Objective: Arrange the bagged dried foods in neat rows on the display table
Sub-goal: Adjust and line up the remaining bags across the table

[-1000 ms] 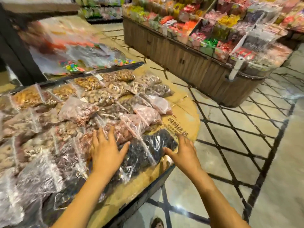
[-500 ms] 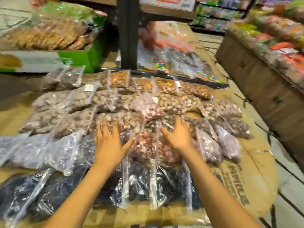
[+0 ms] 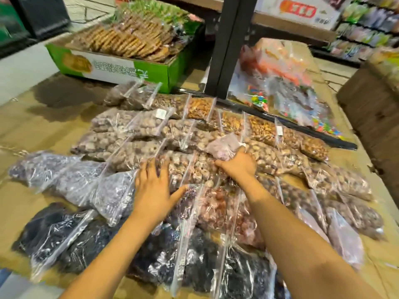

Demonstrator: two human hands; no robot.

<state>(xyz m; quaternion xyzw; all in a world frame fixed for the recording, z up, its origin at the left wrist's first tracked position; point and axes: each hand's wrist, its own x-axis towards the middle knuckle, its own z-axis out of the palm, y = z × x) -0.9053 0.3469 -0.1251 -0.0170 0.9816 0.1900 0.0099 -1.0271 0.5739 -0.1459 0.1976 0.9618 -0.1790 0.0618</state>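
Bags of dried food [image 3: 133, 124] all over that display table [image 3: 38, 130], aren't they? Where do they lie?

On brown cardboard that covers the top, in rough rows. Clear bags, overlapping like tiles. The nearest row holds dark, almost black fruit [image 3: 64, 240]; behind it come purplish bags [image 3: 71, 180], then pale brown lumps, then golden nuts [image 3: 261, 128] at the far edge.

And the person's hands?

The left hand [image 3: 154, 186] lies flat on the bags in the middle, palm down, fingers straight and spread, thumb out to the side. It grips nothing.

The right one?

The right hand [image 3: 237, 164] is just beyond it, further into the pile. Its fingers are curled and pinch the lower edge of a small pink bag [image 3: 224, 145], which sits tilted on top of the pale brown ones.

Are the two hands touching?

No, apart, with a bag or two between them.

What stands behind the rows?

A green box [image 3: 121, 70] full of round biscuits at the back left, a black post [image 3: 224, 46] beside it, and a big bag of coloured sweets [image 3: 280, 89] to the right of the post.
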